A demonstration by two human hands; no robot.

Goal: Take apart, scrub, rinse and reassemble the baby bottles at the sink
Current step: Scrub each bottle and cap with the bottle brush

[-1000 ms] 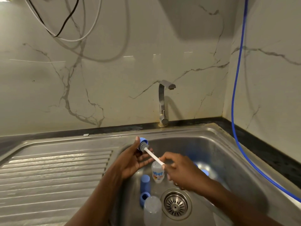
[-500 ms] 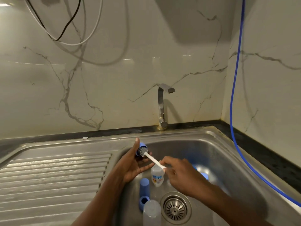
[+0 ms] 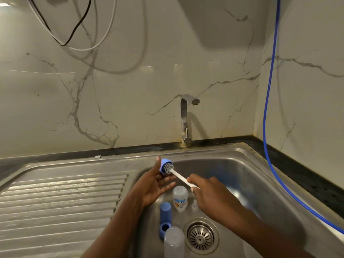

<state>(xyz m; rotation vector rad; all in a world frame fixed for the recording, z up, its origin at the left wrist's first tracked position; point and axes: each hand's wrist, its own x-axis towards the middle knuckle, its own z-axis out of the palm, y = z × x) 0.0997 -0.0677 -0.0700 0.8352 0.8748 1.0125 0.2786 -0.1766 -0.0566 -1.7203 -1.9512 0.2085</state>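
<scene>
Your left hand [image 3: 152, 185] holds a small blue piece [image 3: 164, 165] of a bottle over the far left corner of the sink basin [image 3: 232, 146]. The thumb is on top and the fingers [image 3: 168, 181] lie beneath it. Whether it is a collar or a cap is not clear. Your right hand [image 3: 210, 198] has its fingers curled round the white handle of the bottle brush [image 3: 181, 178], and the bristle head is pushed into the open side of the blue piece.

You look to be in the scrubbing stage, and the taking apart appears done. On the basin floor lie a printed bottle [image 3: 180, 198], a plain clear bottle [image 3: 174, 243], a tall blue cap [image 3: 165, 211] and a blue ring [image 3: 163, 229], all separate and near the drain strainer [image 3: 200, 237]. A small clear part [image 3: 194, 204], perhaps a teat, sits beside the printed bottle.

No water can be seen coming from the faucet [image 3: 185, 120], so rinsing probably lies ahead. Which loose parts are already scrubbed cannot be told. Nothing has been reassembled yet.
</scene>
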